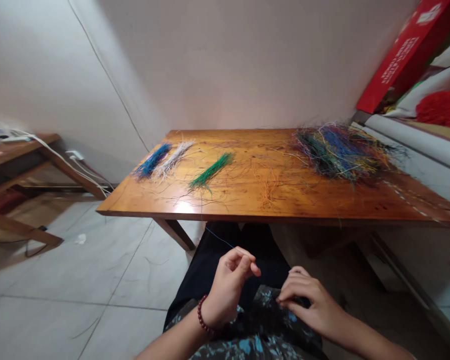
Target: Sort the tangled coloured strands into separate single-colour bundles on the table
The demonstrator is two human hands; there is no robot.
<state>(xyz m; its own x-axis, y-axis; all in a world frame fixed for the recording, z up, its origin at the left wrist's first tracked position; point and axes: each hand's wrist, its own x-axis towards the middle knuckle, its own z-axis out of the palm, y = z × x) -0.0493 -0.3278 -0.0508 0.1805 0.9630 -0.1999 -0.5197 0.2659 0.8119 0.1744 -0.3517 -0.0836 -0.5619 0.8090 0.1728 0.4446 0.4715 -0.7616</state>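
Between the thumb and fingertips of my left hand [238,277] is a thin blue thread [219,237], which trails up and left to the table's front edge. My right hand [303,295] hovers over my lap just to the right, thumb and fingers pinched; whatever it might hold is too fine to see. On the wooden table [243,205] ahead lie a green thread bundle [212,171], a white thread bundle [174,160] and a blue thread bundle [152,161]. A few loose orange threads [269,187] are spread near the middle.
At the table's right lies a large tangled heap of mixed-colour threads [337,150]. Beyond it, a red box [401,57] leans by white rolls and red material [442,108]. A second wooden table [41,150] with white cables stands left, and a wall rises behind.
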